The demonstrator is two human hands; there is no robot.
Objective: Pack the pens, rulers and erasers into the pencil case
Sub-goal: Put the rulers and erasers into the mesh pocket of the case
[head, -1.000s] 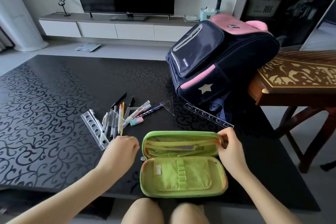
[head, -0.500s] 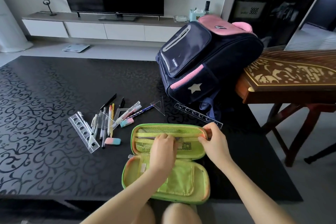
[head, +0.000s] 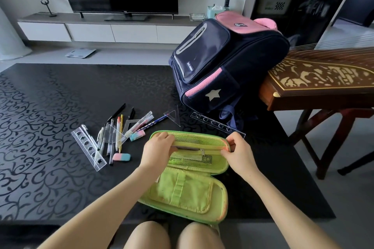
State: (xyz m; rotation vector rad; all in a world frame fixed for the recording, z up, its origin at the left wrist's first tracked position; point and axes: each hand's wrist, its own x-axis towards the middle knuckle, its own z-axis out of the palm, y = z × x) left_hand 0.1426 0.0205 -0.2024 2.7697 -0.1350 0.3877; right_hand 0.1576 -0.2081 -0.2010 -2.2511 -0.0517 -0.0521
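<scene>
Head view: green pencil case [head: 188,194] lies open on the black table [head: 40,107], at the near edge just above the knees. L hand [head: 156,150] sits at the left end of the mesh pocket in the upper half, fingers curled onto the zip strip. R hand [head: 237,150] pinches the case's right end, thumb & fingers closed on it. Left of the case: pens [head: 119,131] in a loose pile w/ a clear stencil ruler [head: 89,148] and two pink-blue erasers [head: 121,157] beside them. A second clear ruler [head: 217,124] lies behind the case, near the navy-pink backpack [head: 222,62]. All of these are on the table, outside the case.
</scene>
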